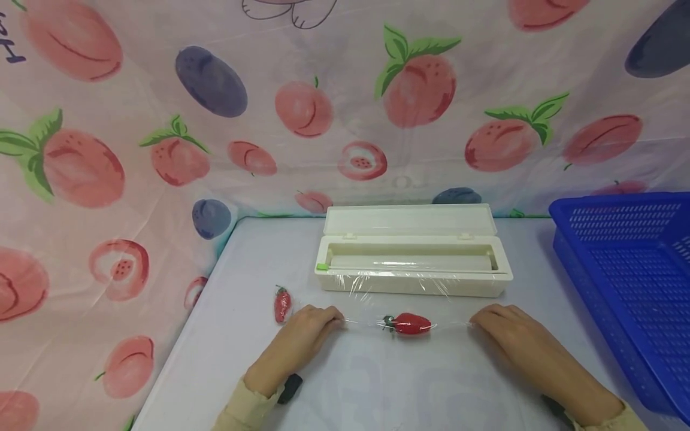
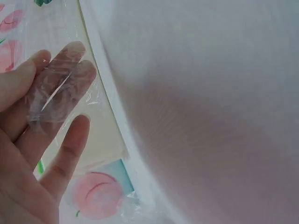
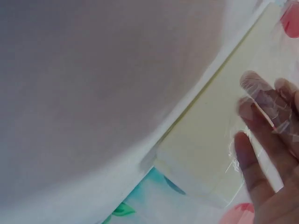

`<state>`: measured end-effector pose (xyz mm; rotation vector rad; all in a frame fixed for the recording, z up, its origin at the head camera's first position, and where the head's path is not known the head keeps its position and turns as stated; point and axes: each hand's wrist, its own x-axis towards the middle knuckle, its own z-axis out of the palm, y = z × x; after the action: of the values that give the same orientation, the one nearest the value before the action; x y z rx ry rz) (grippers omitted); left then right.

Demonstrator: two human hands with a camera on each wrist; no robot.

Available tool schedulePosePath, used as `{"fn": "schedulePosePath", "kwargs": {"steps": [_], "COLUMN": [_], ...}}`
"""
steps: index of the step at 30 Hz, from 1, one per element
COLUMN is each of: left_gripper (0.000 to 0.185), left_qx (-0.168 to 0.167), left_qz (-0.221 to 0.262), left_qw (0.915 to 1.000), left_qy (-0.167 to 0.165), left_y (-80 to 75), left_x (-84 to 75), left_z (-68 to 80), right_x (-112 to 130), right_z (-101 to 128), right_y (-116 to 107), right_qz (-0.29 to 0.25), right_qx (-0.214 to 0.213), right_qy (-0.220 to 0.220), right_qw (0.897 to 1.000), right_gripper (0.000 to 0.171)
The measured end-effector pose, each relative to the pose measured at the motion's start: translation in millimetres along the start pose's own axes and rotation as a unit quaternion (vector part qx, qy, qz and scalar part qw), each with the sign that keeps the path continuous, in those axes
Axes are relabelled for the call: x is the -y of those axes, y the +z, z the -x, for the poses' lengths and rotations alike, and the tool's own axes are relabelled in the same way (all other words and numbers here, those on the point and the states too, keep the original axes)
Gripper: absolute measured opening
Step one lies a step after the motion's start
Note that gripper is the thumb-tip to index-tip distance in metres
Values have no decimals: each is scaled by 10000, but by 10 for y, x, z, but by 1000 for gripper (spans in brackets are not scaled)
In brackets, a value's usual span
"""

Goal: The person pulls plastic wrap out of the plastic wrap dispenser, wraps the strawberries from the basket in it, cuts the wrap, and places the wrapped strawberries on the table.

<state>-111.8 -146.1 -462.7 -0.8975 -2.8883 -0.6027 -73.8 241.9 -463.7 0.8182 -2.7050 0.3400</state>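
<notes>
A sheet of clear cling film (image 1: 366, 305) stretches from a cream dispenser box (image 1: 415, 284) toward the person. My left hand (image 1: 309, 328) pinches the film's near left corner between thumb and fingers; in the left wrist view, film (image 2: 58, 91) lies bunched over the fingertips. At the other corner, my right hand (image 1: 509, 329) pinches the film, which also covers its fingers in the right wrist view. Between the hands a red strawberry (image 1: 412, 324) with a green leafy top lies on its side, overlapped by the film edge. Another strawberry (image 1: 282, 305) lies beside the left hand.
The box's lid (image 1: 409, 220) stands raised at the back, with a film roll (image 1: 409, 262) inside. A blue plastic basket (image 1: 598, 311) sits at the right. Fruit-patterned cloth (image 1: 345, 120) hangs behind the white table (image 1: 237, 287) and along its left side.
</notes>
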Motion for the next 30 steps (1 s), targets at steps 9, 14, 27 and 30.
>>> {"fn": "schedulePosePath", "kwargs": {"steps": [9, 14, 27, 30], "left_gripper": [5, 6, 10, 11], "left_qx": [-229, -432, -723, -775], "left_qz": [445, 858, 1584, 1774], "left_qw": [9982, 9937, 9718, 9640], "left_qy": [-334, -573, -1593, -1822], "left_y": [31, 58, 88, 92], "left_x": [51, 48, 8, 4], "left_z": [-83, -126, -222, -236], "right_x": [26, 3, -27, -25], "right_z": [-104, -149, -269, -289], "right_y": [-21, 9, 60, 70], "right_qz": [-372, -455, -782, -835], "right_qx": [395, 34, -486, -561], "right_qy": [1121, 1279, 1836, 1997], "right_qw": [9922, 9907, 9787, 9747], "right_gripper": [9, 6, 10, 12]}}
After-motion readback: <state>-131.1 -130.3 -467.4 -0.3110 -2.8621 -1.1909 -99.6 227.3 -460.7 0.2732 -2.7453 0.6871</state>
